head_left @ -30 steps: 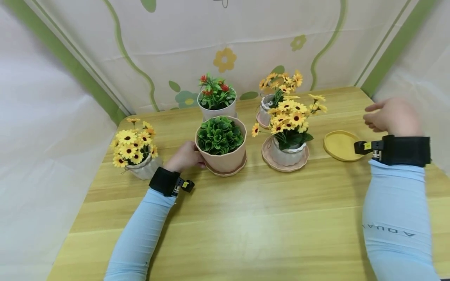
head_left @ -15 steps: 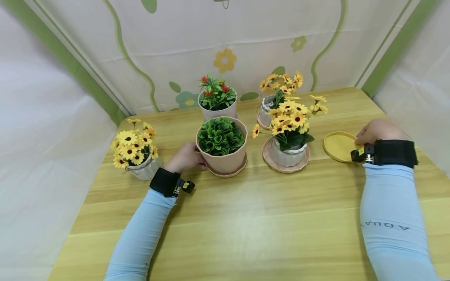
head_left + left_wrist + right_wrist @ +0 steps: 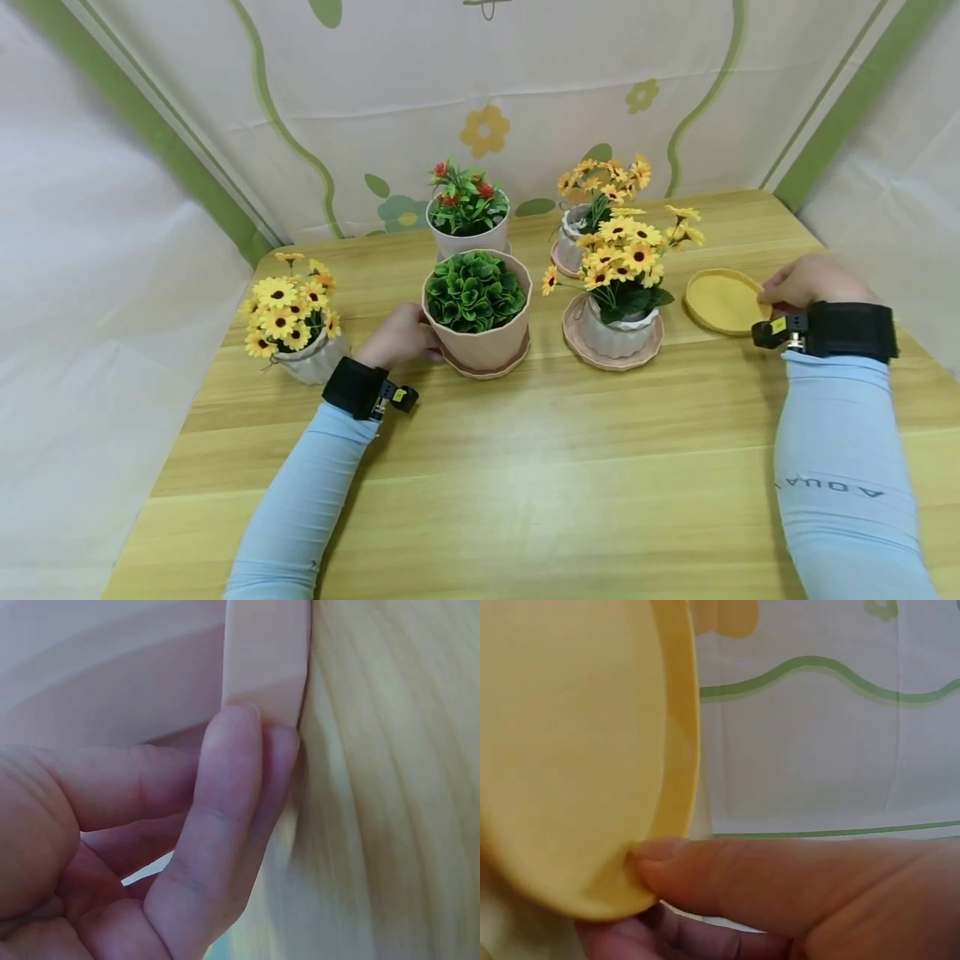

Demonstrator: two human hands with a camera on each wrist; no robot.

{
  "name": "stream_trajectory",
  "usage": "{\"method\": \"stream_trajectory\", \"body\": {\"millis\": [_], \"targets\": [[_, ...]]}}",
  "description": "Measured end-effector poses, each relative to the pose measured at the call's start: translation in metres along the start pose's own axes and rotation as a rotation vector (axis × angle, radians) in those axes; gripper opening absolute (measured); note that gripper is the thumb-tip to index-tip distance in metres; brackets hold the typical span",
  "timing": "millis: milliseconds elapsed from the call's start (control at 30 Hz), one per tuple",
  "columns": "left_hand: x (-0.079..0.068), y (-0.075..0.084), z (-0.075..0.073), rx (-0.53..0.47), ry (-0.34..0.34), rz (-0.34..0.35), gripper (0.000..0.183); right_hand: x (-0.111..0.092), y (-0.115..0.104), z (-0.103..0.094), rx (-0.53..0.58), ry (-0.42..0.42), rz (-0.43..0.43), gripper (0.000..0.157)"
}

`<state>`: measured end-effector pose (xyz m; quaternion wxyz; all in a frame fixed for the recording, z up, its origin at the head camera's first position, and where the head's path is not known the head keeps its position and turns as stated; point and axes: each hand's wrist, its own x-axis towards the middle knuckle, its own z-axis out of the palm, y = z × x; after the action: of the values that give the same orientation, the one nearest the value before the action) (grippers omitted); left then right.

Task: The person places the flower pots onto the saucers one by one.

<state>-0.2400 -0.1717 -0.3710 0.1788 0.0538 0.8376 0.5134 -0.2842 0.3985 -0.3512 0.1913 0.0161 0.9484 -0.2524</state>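
My right hand (image 3: 813, 282) pinches the right edge of a round yellow plant saucer (image 3: 722, 302). In the right wrist view the thumb lies on the inner side of the saucer's rim (image 3: 679, 727) and the fingers reach beneath it. My left hand (image 3: 401, 335) is at the left side of a pink faceted pot (image 3: 483, 348) with round green leaves. That pot stands in a matching pink saucer (image 3: 495, 372). Up close in the left wrist view, thumb and finger pinch the pink saucer's rim (image 3: 266, 660).
A grey-white pot of yellow daisies (image 3: 303, 362) stands left of my left hand. Another daisy pot (image 3: 618, 333) sits on a pink saucer (image 3: 583, 350); a third (image 3: 570, 242) is behind it. A white pot with red flowers (image 3: 468, 242) stands at the back, before a printed curtain (image 3: 555, 50).
My right hand has come down and left onto the yellow saucer's edge and taken hold of it. The saucer has shifted slightly up and left in view. My left hand stays at the pink saucer.
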Motion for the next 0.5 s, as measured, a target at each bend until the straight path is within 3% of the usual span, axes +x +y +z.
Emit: {"method": "stream_trajectory", "body": {"millis": [67,167,300,500], "targets": [[0.000,0.000,0.000,0.000,0.001,0.002,0.039,0.000,-0.002,-0.001,0.084,-0.006,0.010,0.042],[0.000,-0.001,0.000,0.004,0.004,0.000,0.039,-0.004,-0.007,-0.004,0.114,0.028,0.003,0.048],[0.000,-0.001,-0.002,0.013,0.001,-0.005,0.038,-0.014,-0.015,-0.009,0.085,0.134,-0.001,0.050],[0.001,-0.001,-0.001,0.016,-0.009,-0.011,0.040,-0.031,-0.032,-0.015,0.184,0.277,0.034,0.046]]}}
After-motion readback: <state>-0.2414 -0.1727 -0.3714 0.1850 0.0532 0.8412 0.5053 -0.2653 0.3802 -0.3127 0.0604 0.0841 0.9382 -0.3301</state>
